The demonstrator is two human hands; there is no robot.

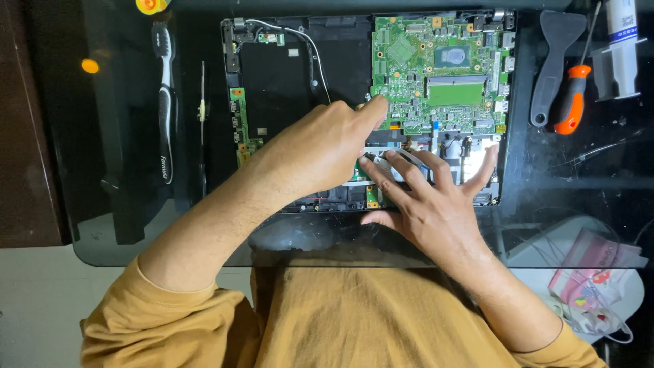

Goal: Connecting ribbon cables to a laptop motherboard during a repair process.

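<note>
Both hands work inside an opened laptop on a dark glass table. Right hand lies spread, fingers loose on a silvery part near the front edge. Left hand is curled, fingertips pinched at the green circuit board; what it grips is hidden. Farther right lie a screwdriver and scraper; a toothbrush lies left.

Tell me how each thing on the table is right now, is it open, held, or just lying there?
Laptop: opened up, insides showing.
Green circuit board: uncovered, sitting in the laptop.
Left hand: fingertips on the parts below the board.
Right hand: fingers spread, pressing on the laptop.
Orange-handled screwdriver: lying untouched.
Grey pry tool: lying untouched.
Toothbrush: lying flat, untouched.
Syringe: lying untouched.
</note>
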